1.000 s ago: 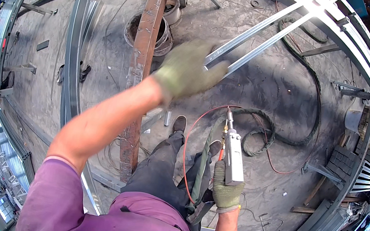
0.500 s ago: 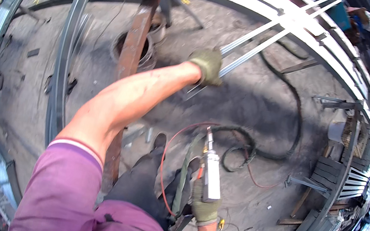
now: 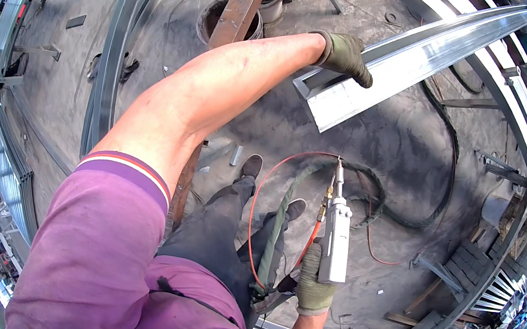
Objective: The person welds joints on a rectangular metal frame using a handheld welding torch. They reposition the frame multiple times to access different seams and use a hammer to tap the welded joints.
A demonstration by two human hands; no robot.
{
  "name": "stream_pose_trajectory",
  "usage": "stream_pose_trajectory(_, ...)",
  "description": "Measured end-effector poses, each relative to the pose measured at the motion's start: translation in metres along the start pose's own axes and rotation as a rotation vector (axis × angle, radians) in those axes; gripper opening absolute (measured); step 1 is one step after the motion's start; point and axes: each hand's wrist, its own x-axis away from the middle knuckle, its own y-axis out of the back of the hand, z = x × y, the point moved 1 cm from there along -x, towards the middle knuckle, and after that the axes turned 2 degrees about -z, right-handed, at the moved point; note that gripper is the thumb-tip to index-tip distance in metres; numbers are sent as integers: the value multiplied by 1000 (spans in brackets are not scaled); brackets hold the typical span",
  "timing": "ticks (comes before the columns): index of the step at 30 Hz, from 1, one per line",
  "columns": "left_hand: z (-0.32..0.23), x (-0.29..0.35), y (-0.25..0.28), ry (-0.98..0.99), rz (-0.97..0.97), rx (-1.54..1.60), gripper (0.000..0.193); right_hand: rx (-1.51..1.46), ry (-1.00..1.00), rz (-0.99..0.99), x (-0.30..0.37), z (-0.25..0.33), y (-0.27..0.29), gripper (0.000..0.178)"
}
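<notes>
My left hand (image 3: pixel 346 56), in a green work glove, is closed over the edge of a long silver metal channel (image 3: pixel 408 70) near its close end. The channel slants away to the far right, its broad face turned up, and its far end lies over pale metal lengths. My right hand (image 3: pixel 315 286), gloved alike, grips a welding gun (image 3: pixel 337 243) with a white box-shaped body. Its thin metal nozzle points away from me. An orange-red hose (image 3: pixel 310 242) runs along the gun, and a green-sheathed cable (image 3: pixel 271 249) hangs beside my leg. The gun is apart from the channel.
A rusty steel beam (image 3: pixel 243 4) stretches past buckets (image 3: pixel 211 20) on the left. Beyond it stands a grey metal profile (image 3: pixel 120 36). Dark cable (image 3: pixel 453 161) loops over the concrete floor. At right are stacked grey blocks (image 3: pixel 469 269) and a metal frame (image 3: pixel 510 234).
The channel has rolled from its narrow edges to its broad face and shifted right. My left hand has moved right and up with it. The gun has moved slightly right and up.
</notes>
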Motion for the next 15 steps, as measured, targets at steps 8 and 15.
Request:
stream_pose_trajectory(8,4,-7,-17,54,91,113,80,18,1,28,-10,10,5,17)
stream_pose_trajectory(15,10,-12,-37,19,79,160,70,32,-14,55,-5,7,12,25)
